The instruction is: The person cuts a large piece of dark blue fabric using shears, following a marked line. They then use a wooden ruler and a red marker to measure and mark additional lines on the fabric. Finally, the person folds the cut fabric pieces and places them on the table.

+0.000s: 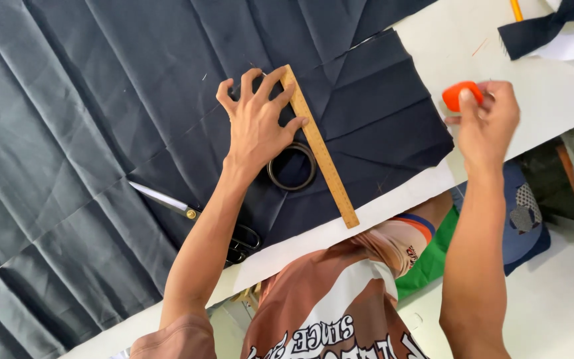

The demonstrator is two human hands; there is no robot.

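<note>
My left hand point(257, 119) lies flat with fingers spread on dark navy fabric point(101, 100), its fingertips pressing the top of a wooden ruler point(320, 149) that runs diagonally toward the table's near edge. A dark metal ring point(291, 167) sits on the cloth just beside my wrist. My right hand point(489, 123) hovers over the white table point(460, 40) past the cloth's right edge, fingers closed on a small orange piece of chalk point(461, 95).
Large scissors point(194, 216) lie on the fabric under my left forearm, handles near the table edge. A dark fabric scrap point(543, 26) with white paper and an orange pencil point(516, 9) lie at the far right. Below the table edge are my shirt and folded cloths.
</note>
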